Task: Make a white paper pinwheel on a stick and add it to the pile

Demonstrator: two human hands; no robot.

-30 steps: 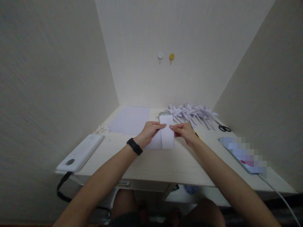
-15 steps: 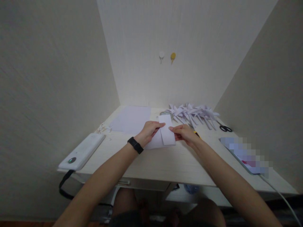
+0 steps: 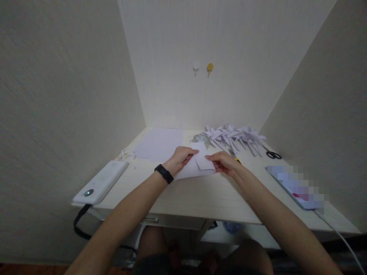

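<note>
At the middle of the pale desk, the person held a folded sheet of white paper between both hands. The left hand, with a dark band on its wrist, gripped the sheet's left side, fingertips pinched over the top edge. The right hand pinched the right side, thumb and fingers closed on the fold, so that a smaller flap lay angled over the wider layer beneath. The paper's lower edge rested on or just above the desk; I could not tell which. Behind the hands lay a flat sheet of pale paper, and to its right a roll of tape sat just beside a heap of folded white paper shapes. Black-handled scissors lay near the right end of that heap. A white box-like device with a dark round button sat at the desk's left corner, with a few paper scraps behind it. Two small hooks, one white and one yellow, were on the back wall.
</note>
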